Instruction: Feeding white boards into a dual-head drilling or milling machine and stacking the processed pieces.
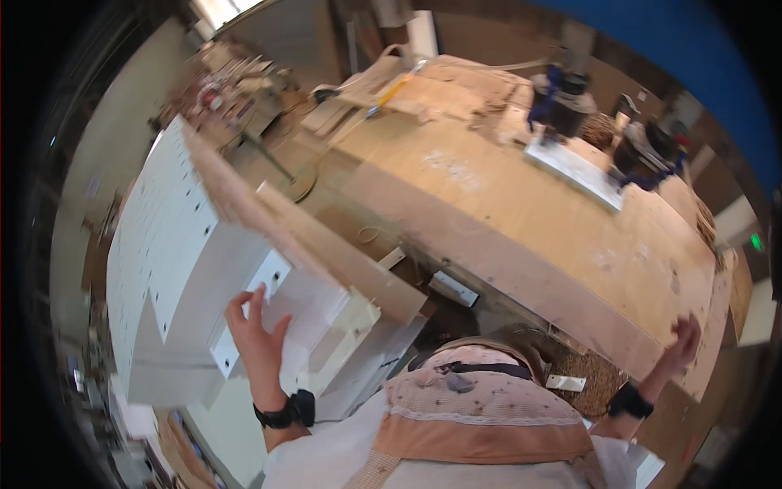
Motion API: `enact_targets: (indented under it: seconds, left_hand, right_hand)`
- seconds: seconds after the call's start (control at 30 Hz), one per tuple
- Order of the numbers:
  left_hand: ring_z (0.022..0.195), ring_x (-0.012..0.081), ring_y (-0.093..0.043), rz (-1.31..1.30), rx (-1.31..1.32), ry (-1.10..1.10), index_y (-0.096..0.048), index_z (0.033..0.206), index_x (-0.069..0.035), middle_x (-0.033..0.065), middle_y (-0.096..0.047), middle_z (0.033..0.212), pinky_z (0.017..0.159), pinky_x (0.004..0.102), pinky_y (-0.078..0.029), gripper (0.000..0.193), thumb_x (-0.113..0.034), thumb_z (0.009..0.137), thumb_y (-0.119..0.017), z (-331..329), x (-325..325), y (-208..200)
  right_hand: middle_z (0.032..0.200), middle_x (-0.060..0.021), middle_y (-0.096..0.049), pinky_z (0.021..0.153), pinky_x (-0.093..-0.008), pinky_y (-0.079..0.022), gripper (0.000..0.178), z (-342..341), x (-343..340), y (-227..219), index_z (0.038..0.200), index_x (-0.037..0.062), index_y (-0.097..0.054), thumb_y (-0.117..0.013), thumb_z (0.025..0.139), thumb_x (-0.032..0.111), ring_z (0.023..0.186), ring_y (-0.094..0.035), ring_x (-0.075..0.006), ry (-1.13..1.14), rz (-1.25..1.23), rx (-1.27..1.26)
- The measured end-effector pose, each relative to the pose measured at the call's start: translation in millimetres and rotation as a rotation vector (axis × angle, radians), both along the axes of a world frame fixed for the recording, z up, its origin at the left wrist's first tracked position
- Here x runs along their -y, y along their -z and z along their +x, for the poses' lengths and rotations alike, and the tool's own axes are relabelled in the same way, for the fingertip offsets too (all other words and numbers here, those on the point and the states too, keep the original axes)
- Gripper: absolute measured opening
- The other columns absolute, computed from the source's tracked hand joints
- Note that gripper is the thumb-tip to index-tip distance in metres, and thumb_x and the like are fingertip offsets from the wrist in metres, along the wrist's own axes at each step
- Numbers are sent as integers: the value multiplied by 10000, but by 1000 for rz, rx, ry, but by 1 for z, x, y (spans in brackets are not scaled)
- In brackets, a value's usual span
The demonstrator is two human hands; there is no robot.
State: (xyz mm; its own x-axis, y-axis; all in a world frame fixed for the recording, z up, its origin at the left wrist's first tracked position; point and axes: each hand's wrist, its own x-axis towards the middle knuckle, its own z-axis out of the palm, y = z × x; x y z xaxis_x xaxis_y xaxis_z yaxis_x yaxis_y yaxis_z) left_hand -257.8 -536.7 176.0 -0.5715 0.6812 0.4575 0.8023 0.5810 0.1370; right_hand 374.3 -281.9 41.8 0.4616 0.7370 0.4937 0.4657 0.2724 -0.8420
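Your left hand was raised with its fingers spread and loosely bent, the thumb standing apart, and nothing showed between them. Just behind those fingertips lay a white strip with dark holes, its ends showing above and below your hand. Left of your fingers rose a large white drilled panel; to their right leaned a wooden board. Your right hand was well apart, over the far right end of a plywood-topped workbench; whether its fingers were spread or pressed together could not be told.

For handling the strip well, the better hold would probably have been your left thumb along one long edge and your fingertips along the other, clear of the holes. A long, narrow piece would likely have tipped from one end, so your right hand would have served best brought across to the opposite end.

Your left hand covered the strip's middle, and touch between them could not be judged. Motion blur softened your right hand and the dark clamp-like machine beyond it. The picture's dark round rim cut off the far surroundings.
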Motion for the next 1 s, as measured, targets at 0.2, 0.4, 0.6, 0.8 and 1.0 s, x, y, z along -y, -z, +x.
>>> enact_targets:
  seconds: [0.2, 0.4, 0.6, 0.8, 1.0]
  left_hand:
    - [882, 275, -574, 24, 222, 595, -654, 1116, -71, 98, -606, 913, 778, 375, -476, 487, -94, 654, -808, 55, -101, 18]
    - [817, 257, -600, -146, 190, 941, -662, 1080, -65, 88, -625, 870, 715, 368, -486, 422, -109, 680, -793, 104, -168, 12]
    - [815, 279, -611, -300, 70, 1276, -661, 1071, -62, 100, -631, 856, 728, 369, -492, 392, -101, 700, -780, 165, -219, -3]
    - [912, 310, -606, -436, 30, 1453, -633, 1099, -58, 117, -621, 969, 782, 383, -496, 363, -241, 797, -716, 222, -313, 22]
    - [1106, 332, -547, -607, -61, 1264, -571, 1165, 3, 187, -572, 1135, 950, 409, -443, 508, -377, 834, -634, 249, -479, 109]
  right_hand:
    - [740, -76, -627, 558, -333, -450, 326, 144, 201, 170, 927, 28, -605, -519, 976, 338, 591, -541, -202, 812, -514, 46]
    - [1442, -264, -354, 1070, -464, -362, 1250, 108, 354, 355, 1466, 39, -183, -894, 522, 446, 1331, -363, -390, 439, -1646, -29]
    - [1426, -175, -366, 1048, -551, -355, 1179, 56, 354, 362, 1447, 104, -213, -901, 518, 331, 1324, -356, -350, 698, -1647, 67]
    - [1354, -232, -421, 1073, -522, -322, 1019, 74, 374, 331, 1401, 20, -294, -860, 574, 204, 1293, -364, -398, 960, -963, 143]
    - [1391, -224, -396, 1094, -458, -296, 960, 65, 294, 135, 1430, 33, -311, -827, 629, 156, 1287, -364, -399, 952, -468, 306]
